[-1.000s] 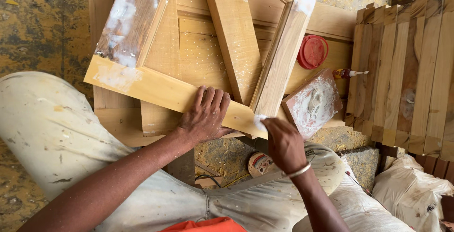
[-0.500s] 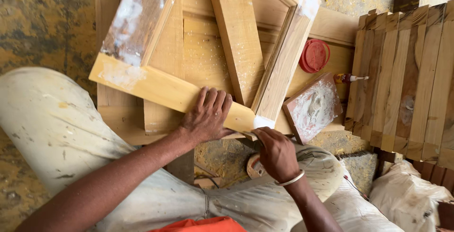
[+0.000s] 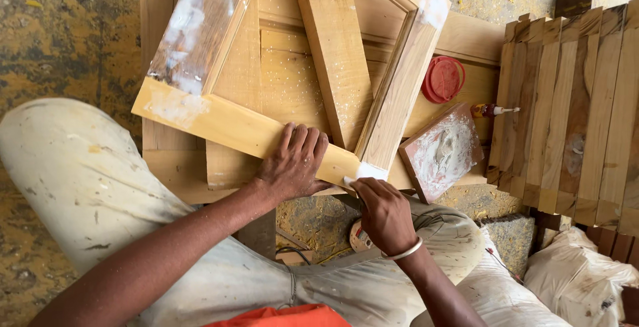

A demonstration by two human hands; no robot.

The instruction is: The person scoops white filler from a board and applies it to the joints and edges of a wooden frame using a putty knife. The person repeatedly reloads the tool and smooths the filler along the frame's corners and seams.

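The left hand (image 3: 293, 164) lies flat, fingers spread, pressing on the near rail of the wooden frame (image 3: 233, 127) at centre. At its four o'clock, the right hand (image 3: 383, 210) is curled, fingertips pinched at the white-smeared frame corner (image 3: 369, 170); what it grips cannot be told. A putty-smeared board (image 3: 442, 150) lies at three o'clock.
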